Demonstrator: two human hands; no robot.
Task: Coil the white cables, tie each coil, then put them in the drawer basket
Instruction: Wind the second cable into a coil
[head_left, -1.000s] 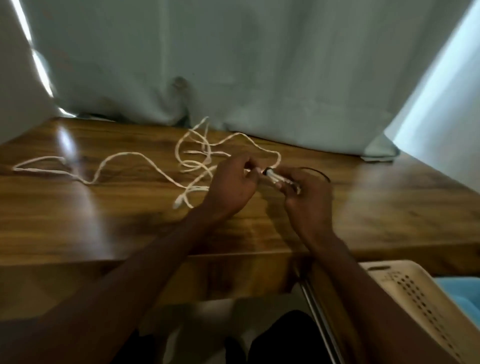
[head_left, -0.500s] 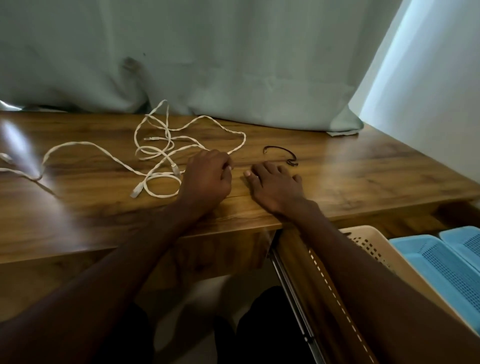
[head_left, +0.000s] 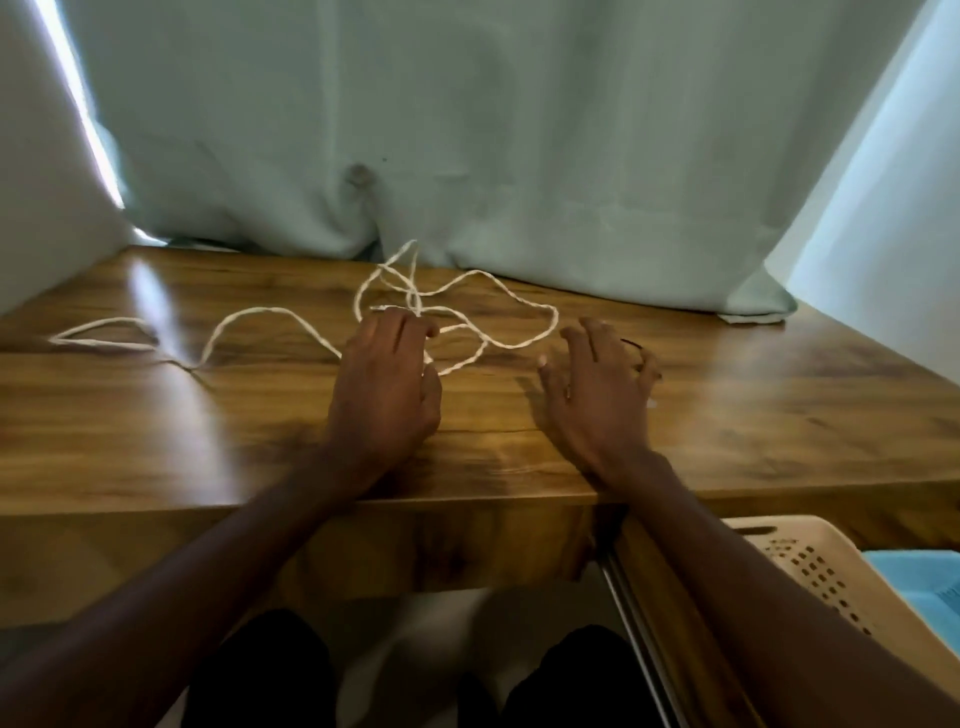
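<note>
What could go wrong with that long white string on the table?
1. The white cable lies in loose loops that cross each other, so pulling one end could tighten it into a knot.
2. The left hand covers part of the crossing loops, so a strand might snag on its fingers.
3. The thin black tie is mostly hidden under the right hand and could be brushed away across the table.

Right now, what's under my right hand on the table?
Under the right hand a thin black tie peeks out past the fingers on the wooden table. The rest of it is covered, so its shape cannot be told.
</note>
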